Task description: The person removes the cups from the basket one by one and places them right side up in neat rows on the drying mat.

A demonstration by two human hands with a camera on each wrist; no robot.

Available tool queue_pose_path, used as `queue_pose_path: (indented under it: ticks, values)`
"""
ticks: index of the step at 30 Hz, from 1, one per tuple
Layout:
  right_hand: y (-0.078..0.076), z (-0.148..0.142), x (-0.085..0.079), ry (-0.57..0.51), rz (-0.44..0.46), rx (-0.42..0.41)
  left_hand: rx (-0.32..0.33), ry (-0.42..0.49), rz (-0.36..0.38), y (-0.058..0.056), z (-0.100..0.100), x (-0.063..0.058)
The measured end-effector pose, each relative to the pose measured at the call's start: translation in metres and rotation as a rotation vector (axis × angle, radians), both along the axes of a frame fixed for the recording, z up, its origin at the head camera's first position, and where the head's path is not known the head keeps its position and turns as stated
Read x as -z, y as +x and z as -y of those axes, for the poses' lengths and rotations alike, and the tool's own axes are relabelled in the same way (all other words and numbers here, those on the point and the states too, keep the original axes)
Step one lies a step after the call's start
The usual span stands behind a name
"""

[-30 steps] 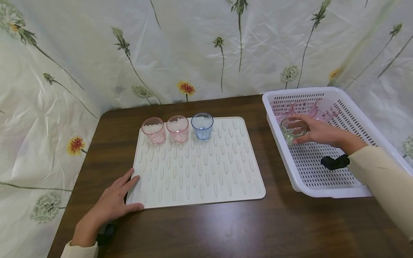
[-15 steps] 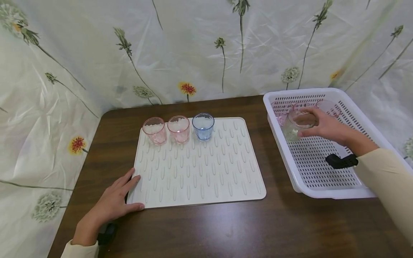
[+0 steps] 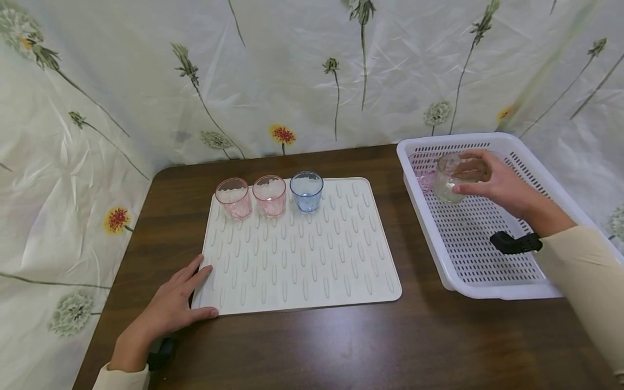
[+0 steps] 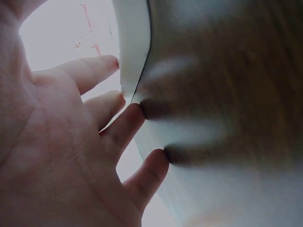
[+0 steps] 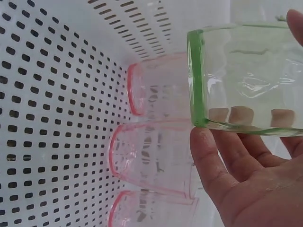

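Right hand (image 3: 508, 190) is grasping green glass (image 5: 251, 71) over white basket (image 3: 470, 262), near pink glasses (image 5: 151, 158). Left hand (image 3: 168, 309), released, is touching left edge of white mat (image 3: 302, 260). Blue glass (image 3: 307, 200) is standing on mat.

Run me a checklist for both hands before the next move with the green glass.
1. Green glass gripped: ok, right hand curled round it.
2. Green glass outside the basket: not ok, in the head view it lies within the basket's outline.
3. Green glass apart from the basket's pink glasses: cannot tell, they overlap in the right wrist view.
4. Mat steadied: ok, left hand touches its left edge.
5. Bare mat right of the blue glass: ok.
6. Glass dry inside: cannot tell.
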State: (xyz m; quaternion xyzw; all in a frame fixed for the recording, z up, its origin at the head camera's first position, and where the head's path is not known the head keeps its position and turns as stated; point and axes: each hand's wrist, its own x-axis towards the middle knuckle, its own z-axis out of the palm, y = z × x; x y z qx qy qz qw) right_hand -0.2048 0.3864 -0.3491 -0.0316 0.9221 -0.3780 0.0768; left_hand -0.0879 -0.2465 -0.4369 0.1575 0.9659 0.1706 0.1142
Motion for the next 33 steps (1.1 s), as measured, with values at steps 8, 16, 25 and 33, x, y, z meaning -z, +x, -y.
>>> queue_pose_path:
  ticks: [8,16,25,33]
  values:
    - [-0.001,-0.002,-0.010,-0.001,-0.089,0.028,0.004,-0.001,-0.005,0.001,-0.001,-0.002]
    - [-0.006,0.009,-0.028,-0.037,-0.124,0.044,0.006,-0.001,-0.006,0.001,-0.001,-0.001]
    - [-0.015,0.038,-0.052,-0.080,-0.106,0.060,0.007,-0.014,-0.004,0.002,-0.003,-0.003]
    - [-0.032,0.078,-0.066,-0.145,-0.109,0.020,0.008,-0.020,-0.002,0.001,-0.003,-0.004]
